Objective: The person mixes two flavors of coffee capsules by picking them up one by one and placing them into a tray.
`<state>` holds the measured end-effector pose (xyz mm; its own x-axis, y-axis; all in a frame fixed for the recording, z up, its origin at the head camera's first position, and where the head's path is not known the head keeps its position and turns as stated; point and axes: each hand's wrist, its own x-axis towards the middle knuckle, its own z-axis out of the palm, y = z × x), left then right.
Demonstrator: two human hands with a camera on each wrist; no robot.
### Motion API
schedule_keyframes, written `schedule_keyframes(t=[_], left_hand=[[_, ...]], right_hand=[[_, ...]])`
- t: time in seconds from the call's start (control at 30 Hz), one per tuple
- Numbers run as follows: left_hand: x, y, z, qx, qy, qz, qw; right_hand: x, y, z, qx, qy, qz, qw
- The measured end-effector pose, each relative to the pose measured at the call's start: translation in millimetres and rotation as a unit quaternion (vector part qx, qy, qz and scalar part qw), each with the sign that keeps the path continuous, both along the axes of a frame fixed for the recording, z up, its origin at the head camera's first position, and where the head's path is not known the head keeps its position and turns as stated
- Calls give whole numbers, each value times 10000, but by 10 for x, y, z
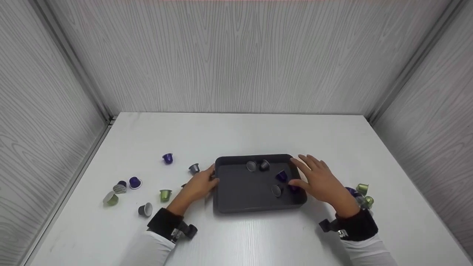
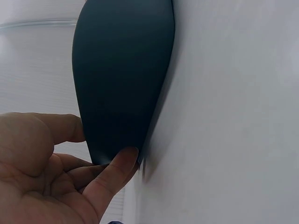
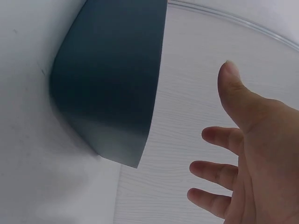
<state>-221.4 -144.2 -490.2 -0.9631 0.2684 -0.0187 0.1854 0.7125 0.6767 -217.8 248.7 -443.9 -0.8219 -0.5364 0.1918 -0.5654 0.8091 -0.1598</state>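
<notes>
A dark grey rectangular tray lies on the white table, with several coffee capsules inside. My left hand holds the tray's left end, thumb and fingers bent against its wall in the left wrist view. Over the right rim, my right hand hovers with its fingers spread; it grips nothing. Under its thumb sits a purple capsule, partly hidden, beside another purple capsule. A silver-lidded capsule lies near them. Towards the tray's back wall are a grey capsule and a dark one.
Loose capsules lie left of the tray, among them a green capsule, a grey one and a purple one. Beside the right wrist is a cluster with a green capsule. Pale wood-grain panels enclose the table.
</notes>
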Motion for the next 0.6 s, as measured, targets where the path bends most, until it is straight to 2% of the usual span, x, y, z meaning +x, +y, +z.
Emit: schedule_keyframes(t=[0.17,0.4,0.6], left_hand=[[-3,6,9,33,4,-25,10000],[-7,10,17,0,-349,40,9994],[-1,7,7,18,-235,9,9997]], right_hand=[[-12,100,9,44,-285,-331,9990],[-46,210,8,170,-658,-688,9953],[-61,304,26,188,-767,-863,9931]])
